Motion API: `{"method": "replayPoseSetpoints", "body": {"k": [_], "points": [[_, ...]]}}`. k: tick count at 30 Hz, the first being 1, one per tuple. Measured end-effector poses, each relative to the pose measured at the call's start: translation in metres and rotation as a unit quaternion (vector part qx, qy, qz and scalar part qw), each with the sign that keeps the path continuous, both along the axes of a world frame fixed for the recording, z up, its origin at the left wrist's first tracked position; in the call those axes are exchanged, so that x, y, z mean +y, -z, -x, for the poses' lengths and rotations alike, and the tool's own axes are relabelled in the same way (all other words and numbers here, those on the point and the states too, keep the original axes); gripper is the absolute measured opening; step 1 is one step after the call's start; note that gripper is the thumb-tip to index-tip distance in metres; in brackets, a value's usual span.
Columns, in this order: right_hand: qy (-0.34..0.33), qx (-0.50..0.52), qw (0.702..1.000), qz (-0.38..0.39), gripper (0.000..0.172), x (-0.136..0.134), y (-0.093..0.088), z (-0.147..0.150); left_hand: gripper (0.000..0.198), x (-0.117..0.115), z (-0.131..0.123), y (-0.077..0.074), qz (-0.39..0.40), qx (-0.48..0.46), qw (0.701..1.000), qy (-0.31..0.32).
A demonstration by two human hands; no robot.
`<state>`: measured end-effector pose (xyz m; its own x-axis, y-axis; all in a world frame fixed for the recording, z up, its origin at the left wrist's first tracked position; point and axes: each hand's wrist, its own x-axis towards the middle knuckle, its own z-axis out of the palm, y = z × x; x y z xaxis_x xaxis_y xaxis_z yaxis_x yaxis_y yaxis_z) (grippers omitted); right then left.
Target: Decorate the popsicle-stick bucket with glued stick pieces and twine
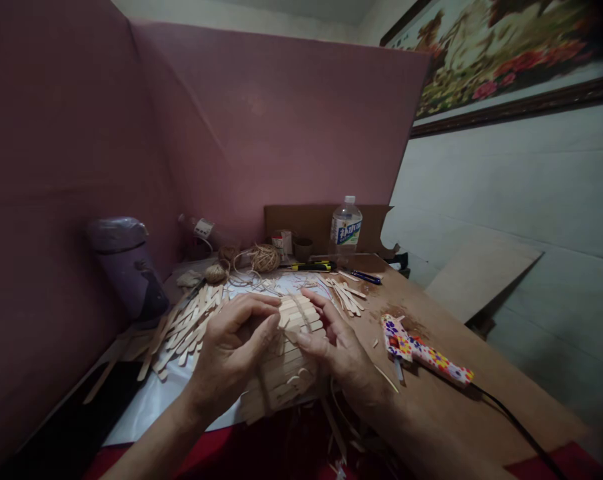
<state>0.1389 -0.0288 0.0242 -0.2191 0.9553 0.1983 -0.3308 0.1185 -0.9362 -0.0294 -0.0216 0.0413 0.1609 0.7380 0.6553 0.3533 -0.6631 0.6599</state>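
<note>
A rounded craft piece made of wooden sticks (281, 373), with twine bands across it, lies between my hands near the table's front edge. My left hand (236, 340) is at its left side, thumb and fingers curled together over a small bit of wood on top. My right hand (338, 340) grips the right side, with its thumb on the upper face and its fingers along the far edge. Small wood pieces stick up between the two thumbs. The underside of the piece is hidden.
Loose sticks (196, 327) are heaped at the left, beside a purple bottle (131, 273). Twine balls (265, 258), a yellow cutter (314, 266) and a clear bottle (346, 230) stand behind. At right lies a flowered glue gun (421, 350) with a cord.
</note>
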Motion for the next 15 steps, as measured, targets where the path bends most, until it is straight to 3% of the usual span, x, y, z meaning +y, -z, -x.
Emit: {"method": "replayPoseSetpoints", "body": {"k": [15], "points": [[-0.041,0.040,0.998,0.015,0.065,-0.0010,-0.0001,-0.0036,0.009,0.0014,-0.0013,0.0011,0.016,-0.006,1.000,0.006]]}}
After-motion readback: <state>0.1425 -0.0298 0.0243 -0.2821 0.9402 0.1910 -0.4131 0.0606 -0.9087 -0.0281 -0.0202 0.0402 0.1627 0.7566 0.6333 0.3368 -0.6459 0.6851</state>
